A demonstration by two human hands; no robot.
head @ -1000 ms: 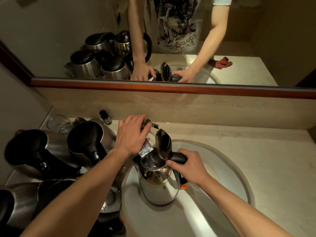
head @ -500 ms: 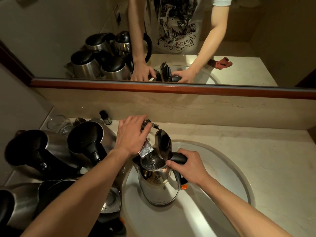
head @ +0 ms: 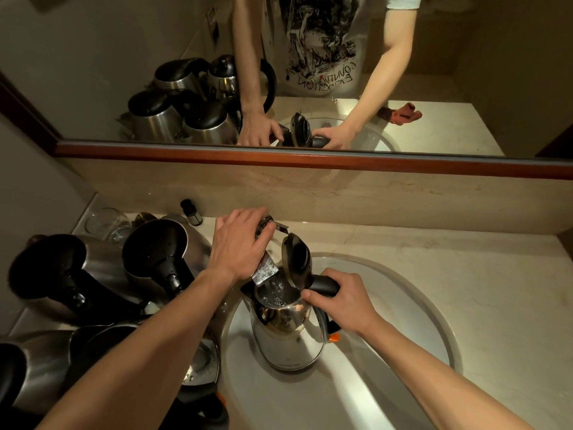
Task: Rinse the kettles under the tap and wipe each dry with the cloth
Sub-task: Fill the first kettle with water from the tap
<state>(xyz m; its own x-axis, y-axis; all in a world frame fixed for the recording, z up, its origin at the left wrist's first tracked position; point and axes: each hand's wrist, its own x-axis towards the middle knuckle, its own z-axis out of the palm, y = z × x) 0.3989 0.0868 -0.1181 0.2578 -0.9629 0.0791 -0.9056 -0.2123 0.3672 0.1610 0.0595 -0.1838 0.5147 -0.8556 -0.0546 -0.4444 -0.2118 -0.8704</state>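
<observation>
Head view, looking down over both forearms into a sink (head: 403,305) set in a pale stone desk (head: 465,249). A steel kettle (head: 288,336) stands in the basin, its black lid (head: 296,262) hinged up and open. Right hand (head: 344,301) grips the black handle, fingers curled round it. Left hand (head: 240,243) sits on the tap (head: 265,270), fingers wrapped over its top; whether it is turning a lever I cannot tell. Water is running from the spout into the open mouth, surface bubbling inside.

More kettles (head: 161,259) crowd the desk to the left, touching one another, some lying over on their sides. A drinking glass (head: 105,223) and a small dark bottle (head: 190,211) stand behind them by the wall. A reddish cloth (head: 404,114) shows only in the mirror (head: 124,72), on the desk to the person's right, out of direct view.

Risks, as judged:
- Overfilling: tap left running, kettle gets heavy, harder to tip out one-handed.
- Raised lid stands just beside the spout; lifting the kettle straight up could knock it.
- Left forearm passes close over the crowded kettles; a careless pull back could topple one.
- Wet handle may slip.
</observation>
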